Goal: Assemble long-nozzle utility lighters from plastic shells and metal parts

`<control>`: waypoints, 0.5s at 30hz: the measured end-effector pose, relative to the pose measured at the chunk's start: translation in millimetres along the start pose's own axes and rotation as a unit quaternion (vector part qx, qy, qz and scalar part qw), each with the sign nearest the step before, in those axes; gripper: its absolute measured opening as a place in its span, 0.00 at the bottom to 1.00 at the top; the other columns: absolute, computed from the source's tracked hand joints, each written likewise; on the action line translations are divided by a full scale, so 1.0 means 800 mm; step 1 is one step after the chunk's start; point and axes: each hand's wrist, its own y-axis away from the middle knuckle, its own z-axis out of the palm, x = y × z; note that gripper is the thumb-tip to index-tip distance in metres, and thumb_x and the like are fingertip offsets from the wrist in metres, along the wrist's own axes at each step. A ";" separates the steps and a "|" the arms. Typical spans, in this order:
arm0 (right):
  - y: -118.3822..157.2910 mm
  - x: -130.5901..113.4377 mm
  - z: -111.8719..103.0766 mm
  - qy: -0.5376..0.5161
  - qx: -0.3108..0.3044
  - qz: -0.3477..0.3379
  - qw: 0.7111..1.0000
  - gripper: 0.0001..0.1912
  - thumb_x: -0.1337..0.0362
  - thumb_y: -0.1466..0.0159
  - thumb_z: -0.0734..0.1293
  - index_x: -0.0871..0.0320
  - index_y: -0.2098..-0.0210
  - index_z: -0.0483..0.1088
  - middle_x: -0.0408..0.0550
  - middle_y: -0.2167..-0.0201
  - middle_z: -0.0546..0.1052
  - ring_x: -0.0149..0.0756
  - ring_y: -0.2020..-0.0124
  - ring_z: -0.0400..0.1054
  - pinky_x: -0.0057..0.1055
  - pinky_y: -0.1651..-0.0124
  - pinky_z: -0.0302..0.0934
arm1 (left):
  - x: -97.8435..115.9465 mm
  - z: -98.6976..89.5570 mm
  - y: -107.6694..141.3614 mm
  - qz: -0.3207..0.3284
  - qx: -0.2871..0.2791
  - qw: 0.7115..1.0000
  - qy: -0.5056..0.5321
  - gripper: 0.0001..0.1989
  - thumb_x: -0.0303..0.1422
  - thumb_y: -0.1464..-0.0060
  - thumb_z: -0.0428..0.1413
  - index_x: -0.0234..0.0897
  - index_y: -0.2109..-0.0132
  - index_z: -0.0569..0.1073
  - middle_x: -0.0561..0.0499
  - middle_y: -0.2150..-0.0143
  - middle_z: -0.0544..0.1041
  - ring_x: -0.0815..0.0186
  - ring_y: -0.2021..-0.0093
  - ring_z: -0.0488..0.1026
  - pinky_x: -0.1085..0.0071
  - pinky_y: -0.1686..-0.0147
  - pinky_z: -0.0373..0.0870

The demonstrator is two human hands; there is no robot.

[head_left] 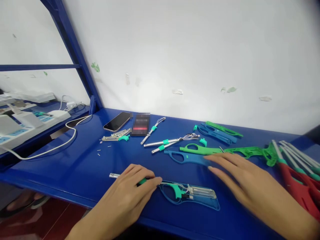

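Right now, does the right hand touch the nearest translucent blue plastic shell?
Apart: the head view shows blue tabletop between the right hand and shell.

On the worktop [75,175], from the lighter shell [213,204] the left hand [133,191] lies at nine o'clock, the right hand [237,176] between two and three. A second shell [191,159] lies at twelve, stacked shells [222,134] behind it at one, metal tubes [155,143] at eleven, the phone [117,121] between ten and eleven, a power strip [60,116] at ten.

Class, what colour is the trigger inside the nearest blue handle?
The trigger is turquoise-green, shown in the head view.
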 end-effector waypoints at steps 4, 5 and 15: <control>-0.025 0.000 0.006 0.043 -0.058 -0.036 0.997 0.26 0.51 0.19 0.53 0.54 0.43 0.79 0.55 0.50 0.85 0.53 0.54 0.83 0.51 0.57 0.80 | -0.001 0.002 0.004 -0.018 -0.010 1.000 -0.007 0.19 0.24 0.26 0.52 0.40 0.33 0.72 0.45 0.46 0.80 0.58 0.47 0.76 0.57 0.45 0.74; -0.030 -0.001 0.009 0.048 -0.065 -0.039 0.996 0.25 0.51 0.19 0.54 0.55 0.44 0.79 0.56 0.51 0.85 0.53 0.55 0.84 0.50 0.59 0.80 | -0.001 0.002 0.005 -0.025 -0.007 1.000 -0.006 0.18 0.25 0.25 0.52 0.41 0.34 0.72 0.46 0.46 0.80 0.58 0.47 0.76 0.57 0.46 0.74; -0.020 0.004 0.021 -0.033 -0.085 -0.011 0.996 0.18 0.54 0.20 0.59 0.55 0.47 0.76 0.53 0.51 0.83 0.46 0.54 0.82 0.42 0.53 0.76 | 0.000 0.002 0.005 -0.062 0.004 0.998 -0.002 0.18 0.27 0.26 0.53 0.46 0.34 0.73 0.47 0.46 0.81 0.56 0.46 0.77 0.55 0.45 0.78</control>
